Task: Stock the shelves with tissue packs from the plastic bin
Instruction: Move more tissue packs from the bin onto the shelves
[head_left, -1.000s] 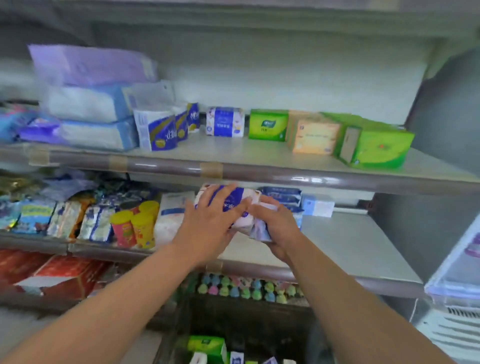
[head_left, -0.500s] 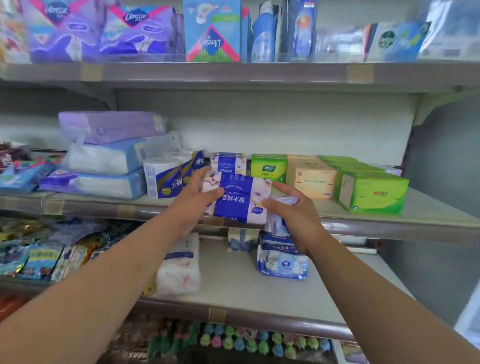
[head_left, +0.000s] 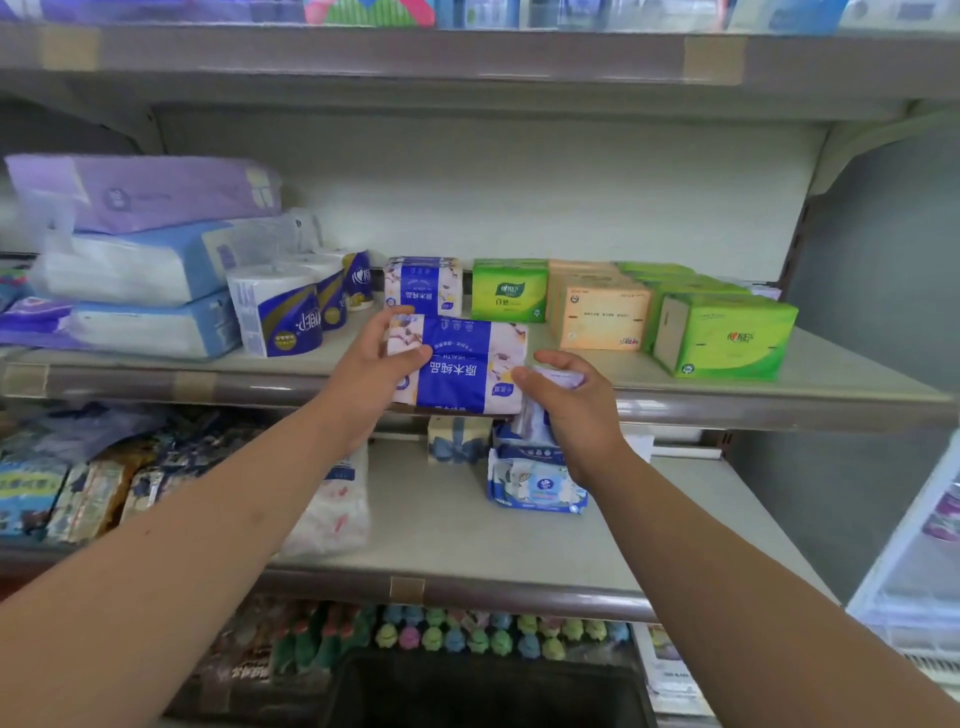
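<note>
fingers, left hand: thumb over front, rest behind — pinching tissue pack by its left end
fingers, right hand: curled round small pale pack
tissue pack: at front lip of middle shelf — just ahead of matching pack

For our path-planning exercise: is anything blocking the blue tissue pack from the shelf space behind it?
Nothing visible stands between the blue tissue pack, gripped by the left hand, and the shelf; a matching pack sits further back.

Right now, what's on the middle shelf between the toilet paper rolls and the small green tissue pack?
A blue-and-white tissue pack stands there at the back of the shelf, clear in the head view.
</note>
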